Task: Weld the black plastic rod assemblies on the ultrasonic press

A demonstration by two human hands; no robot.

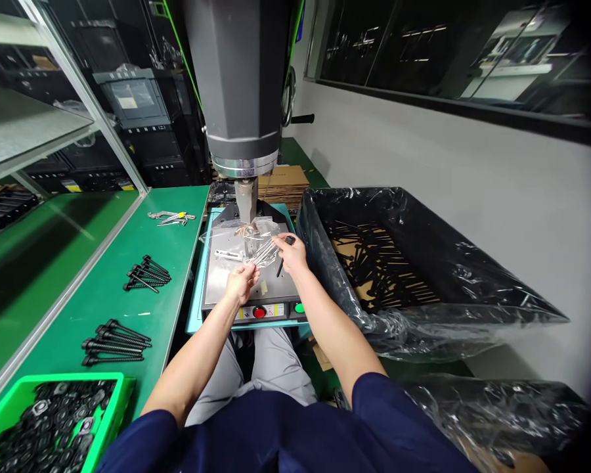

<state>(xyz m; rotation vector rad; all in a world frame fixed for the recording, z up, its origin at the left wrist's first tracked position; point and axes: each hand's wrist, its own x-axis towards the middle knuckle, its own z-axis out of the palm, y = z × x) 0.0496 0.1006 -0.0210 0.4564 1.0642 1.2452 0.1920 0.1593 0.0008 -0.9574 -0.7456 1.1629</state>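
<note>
Clear plastic bag [262, 252] at the foot of the press [231, 85], pinched from two sides.
The left hand [241, 284] is closed on the bag's near edge; the right hand [293, 255] grips its right side and a black rod [280, 267], which that hand partly hides. Glare and creases blur the bag's contents; whether the press's tip [246, 200] touches it, I cannot tell. Left of the press, black bolts [148, 274] lie in two groups on the green bench [108, 282], and a bin [119, 407] of small black parts [62, 420] is cut off. Right of the press, dark rods [394, 269] heap indistinctly in a plastic-lined box [473, 269].
</note>
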